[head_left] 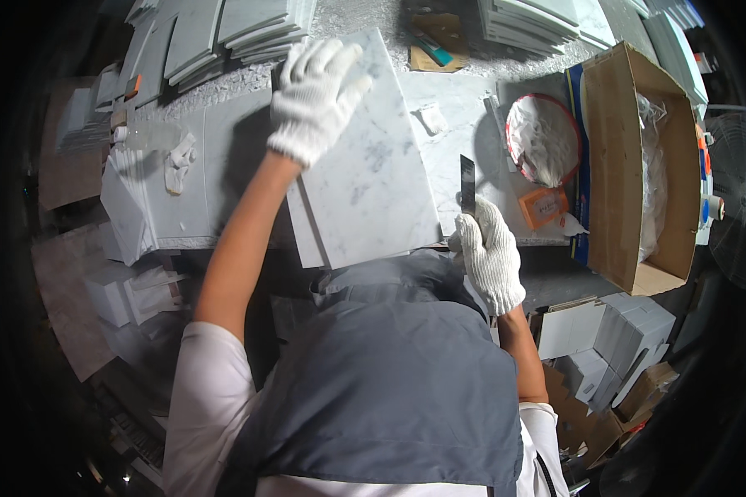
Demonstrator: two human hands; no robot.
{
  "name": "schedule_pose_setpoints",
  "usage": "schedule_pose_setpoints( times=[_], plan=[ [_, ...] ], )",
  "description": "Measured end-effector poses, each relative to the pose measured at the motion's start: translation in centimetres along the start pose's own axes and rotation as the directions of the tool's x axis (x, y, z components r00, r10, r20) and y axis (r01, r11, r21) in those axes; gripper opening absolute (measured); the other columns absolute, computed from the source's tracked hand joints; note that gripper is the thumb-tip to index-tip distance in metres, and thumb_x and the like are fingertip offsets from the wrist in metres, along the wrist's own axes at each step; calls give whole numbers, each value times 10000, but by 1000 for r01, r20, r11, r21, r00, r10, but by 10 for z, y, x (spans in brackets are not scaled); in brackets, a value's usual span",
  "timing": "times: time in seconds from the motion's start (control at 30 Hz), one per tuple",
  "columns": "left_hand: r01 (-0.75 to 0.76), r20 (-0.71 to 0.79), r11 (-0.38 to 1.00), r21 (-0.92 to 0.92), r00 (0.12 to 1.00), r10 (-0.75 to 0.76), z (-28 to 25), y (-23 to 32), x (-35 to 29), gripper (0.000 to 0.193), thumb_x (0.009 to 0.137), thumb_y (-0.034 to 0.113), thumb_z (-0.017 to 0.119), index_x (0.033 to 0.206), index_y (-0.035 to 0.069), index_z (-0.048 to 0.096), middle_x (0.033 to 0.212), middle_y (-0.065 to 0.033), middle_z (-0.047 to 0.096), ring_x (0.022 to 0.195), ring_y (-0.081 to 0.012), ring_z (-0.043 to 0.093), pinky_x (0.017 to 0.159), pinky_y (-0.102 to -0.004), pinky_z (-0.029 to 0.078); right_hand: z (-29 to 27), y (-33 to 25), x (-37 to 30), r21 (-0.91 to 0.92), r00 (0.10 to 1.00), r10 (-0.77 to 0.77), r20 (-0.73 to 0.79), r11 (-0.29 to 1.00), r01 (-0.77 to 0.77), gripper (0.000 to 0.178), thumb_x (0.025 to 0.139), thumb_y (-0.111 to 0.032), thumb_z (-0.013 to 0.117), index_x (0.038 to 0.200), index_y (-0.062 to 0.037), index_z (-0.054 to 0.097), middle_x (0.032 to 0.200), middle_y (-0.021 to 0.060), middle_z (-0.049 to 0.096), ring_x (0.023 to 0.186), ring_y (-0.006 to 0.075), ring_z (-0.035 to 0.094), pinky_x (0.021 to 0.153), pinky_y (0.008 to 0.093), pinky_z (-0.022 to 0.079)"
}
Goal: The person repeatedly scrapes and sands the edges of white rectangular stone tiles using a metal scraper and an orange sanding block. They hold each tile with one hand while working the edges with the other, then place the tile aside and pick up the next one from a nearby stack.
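Dimly, a fan (732, 195) flanks the dusty bench (215, 101) bearing slabs (377, 157).

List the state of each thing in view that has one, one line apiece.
Left hand: gloved, spread on the upper slab
Right hand: gloved, closed on the dark blade
Dark blade: upright in the picture
Upper slab: overlapping a lower slab, edges not aligned
Cardboard box: open, clear plastic inside
Bottle: lying on its side
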State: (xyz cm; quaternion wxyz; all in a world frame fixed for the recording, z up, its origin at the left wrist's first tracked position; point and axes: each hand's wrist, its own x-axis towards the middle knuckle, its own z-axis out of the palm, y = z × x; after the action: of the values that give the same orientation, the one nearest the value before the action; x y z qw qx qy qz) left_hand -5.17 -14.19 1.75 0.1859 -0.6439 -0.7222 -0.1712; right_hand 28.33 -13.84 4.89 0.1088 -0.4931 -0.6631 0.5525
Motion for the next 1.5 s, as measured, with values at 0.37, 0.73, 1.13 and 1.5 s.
schedule_pose_setpoints(
  times=[0.37,0.73,1.13,1.5],
  plan=[
    [416,293,909,21,867,-403,-1,0,38,594,901,619,621,1340,219,622,1367,-82,594,1280,-325,527,1096,-465,406,-3,23,-18,726,905,51,423,579,-372,307,1009,-248,646,1194,-11,582,1162,166,661,1089,302,672,945,425,553],
    [421,340,894,152,827,-447,0,25,50,574,912,653,570,1354,289,603,1313,-99,598,1241,-352,539,991,-531,469,-9,14,-30,734,910,94,404,561,-384,248,1019,-206,619,1149,5,609,1047,141,696,912,222,698,837,342,578],
    [30,207,995,-93,978,-10,28,23,43,440,976,539,544,1327,291,636,1389,-64,569,1343,-293,475,1187,-519,282,-5,-8,2,-253,993,-114,-11,961,108,304,1012,-198,604,1286,-65,612,747,65,677,592,140,654,580,289,522],
    [31,156,992,-124,988,-12,32,21,42,422,971,543,544,1270,278,679,1306,-45,617,1302,-279,514,1178,-499,298,17,-22,22,-554,936,-353,-4,780,291,398,950,-208,654,1339,-132,617,828,153,720,666,344,697,605,419,547]
  ],
)
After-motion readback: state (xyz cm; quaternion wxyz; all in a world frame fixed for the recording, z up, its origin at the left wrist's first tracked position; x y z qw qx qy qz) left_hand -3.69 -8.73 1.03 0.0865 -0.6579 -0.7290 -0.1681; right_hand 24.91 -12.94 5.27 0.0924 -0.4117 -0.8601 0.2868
